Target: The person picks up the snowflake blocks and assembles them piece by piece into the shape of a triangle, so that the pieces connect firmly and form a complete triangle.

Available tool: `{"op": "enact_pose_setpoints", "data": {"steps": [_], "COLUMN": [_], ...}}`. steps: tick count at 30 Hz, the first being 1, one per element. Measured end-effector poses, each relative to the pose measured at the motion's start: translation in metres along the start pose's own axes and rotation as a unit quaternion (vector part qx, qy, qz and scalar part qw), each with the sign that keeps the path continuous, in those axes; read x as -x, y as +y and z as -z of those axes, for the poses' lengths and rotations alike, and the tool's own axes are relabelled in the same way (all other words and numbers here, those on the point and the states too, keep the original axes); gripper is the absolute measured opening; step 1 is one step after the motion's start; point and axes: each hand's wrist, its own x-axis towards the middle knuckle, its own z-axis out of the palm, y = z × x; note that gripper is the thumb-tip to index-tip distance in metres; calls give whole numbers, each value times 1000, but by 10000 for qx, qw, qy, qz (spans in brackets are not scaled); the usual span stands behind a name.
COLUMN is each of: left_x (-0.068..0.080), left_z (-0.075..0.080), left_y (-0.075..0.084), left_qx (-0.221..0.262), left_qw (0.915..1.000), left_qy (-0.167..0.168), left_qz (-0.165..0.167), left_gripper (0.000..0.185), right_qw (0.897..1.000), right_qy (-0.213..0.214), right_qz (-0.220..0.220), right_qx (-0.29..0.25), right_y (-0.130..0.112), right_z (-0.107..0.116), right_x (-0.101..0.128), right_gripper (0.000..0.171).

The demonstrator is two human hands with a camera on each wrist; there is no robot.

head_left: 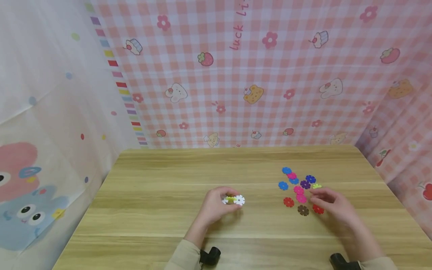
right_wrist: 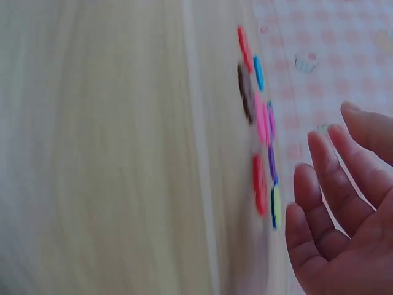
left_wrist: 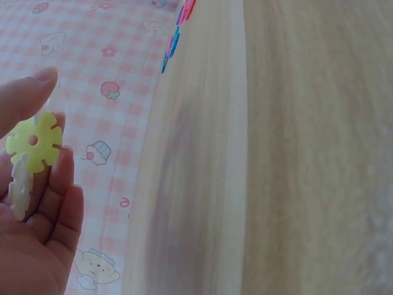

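My left hand (head_left: 214,208) pinches a small joined piece made of notched plastic discs, held over the middle of the table. In the left wrist view its yellow disc (left_wrist: 37,142) shows its face, with a white disc (left_wrist: 20,187) slotted at its lower edge. The head view shows a white disc (head_left: 240,200) on the right end of the piece and more white at its left. Near the right end of a group of loose discs, my right hand (head_left: 337,206) hovers with relaxed fingers and nothing between them. A red disc (head_left: 318,209) lies partly under it, and a yellow-green disc (head_left: 316,186) beside its fingertips.
Several flat notched discs lie scattered on the wooden table (head_left: 152,213), among them a brown disc (head_left: 303,210), a red disc (head_left: 288,202), a pink disc (head_left: 301,198), a purple disc (head_left: 305,184) and a blue disc (head_left: 283,185). A pink checked cloth (head_left: 229,82) hangs behind the table.
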Motion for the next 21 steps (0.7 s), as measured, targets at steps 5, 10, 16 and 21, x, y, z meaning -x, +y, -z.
{"op": "enact_pose_setpoints", "data": {"steps": [5, 10, 16, 21], "left_x": [1, 2, 3, 3], "left_z": [1, 1, 1, 1], "left_y": [0, 0, -1, -1], "left_qx": [28, 20, -81, -137], "left_qw": [10000, 10000, 9999, 9997], "left_qy": [-34, -96, -145, -186], "left_qz": [9, 2, 10, 23], "left_gripper": [28, 29, 29, 28], "right_qw": [9989, 9975, 9967, 9956], "right_qy": [256, 161, 66, 17], "right_qz": [133, -56, 12, 71], "right_qx": [357, 690, 808, 932], "right_y": [12, 24, 34, 39], "right_z": [11, 23, 28, 26], "right_x": [-5, -12, -23, -30], "right_gripper": [36, 44, 50, 53]}}
